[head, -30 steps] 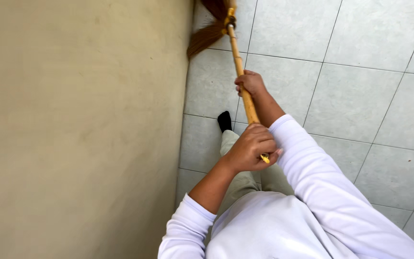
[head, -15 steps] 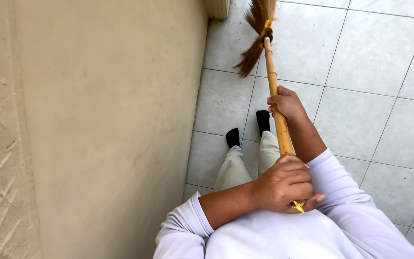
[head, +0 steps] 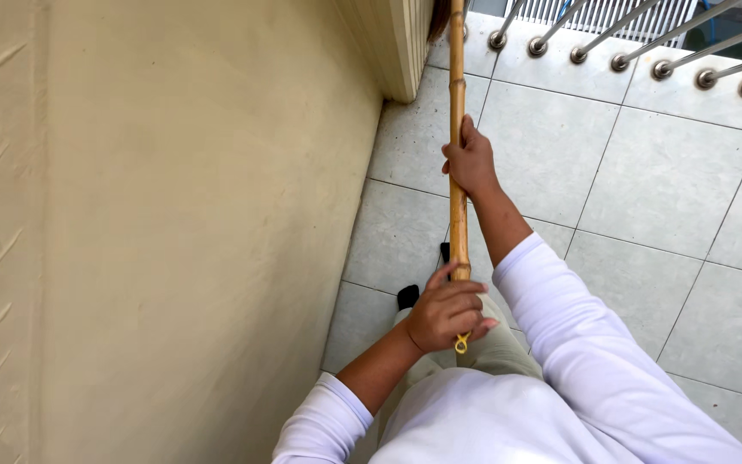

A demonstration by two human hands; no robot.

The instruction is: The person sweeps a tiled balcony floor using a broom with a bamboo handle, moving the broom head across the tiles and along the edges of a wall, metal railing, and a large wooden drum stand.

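1. Two hands grip one bamboo broom handle (head: 457, 129) in the head view; it runs from the frame's centre straight up toward 12 o'clock, its brush end hidden at the top edge.
2. Left hand (head: 447, 316) is curled tightly round the handle's lower end, where a small yellow loop (head: 460, 345) sticks out beneath the fist.
3. Right hand (head: 471, 161) is closed round the handle higher up, at 12 o'clock from the left.
4. Beige wall (head: 173, 232) fills the 9 o'clock side; grey floor tiles (head: 663, 180) lie at 3 o'clock, metal railing bars (head: 637, 39) at 1 o'clock.
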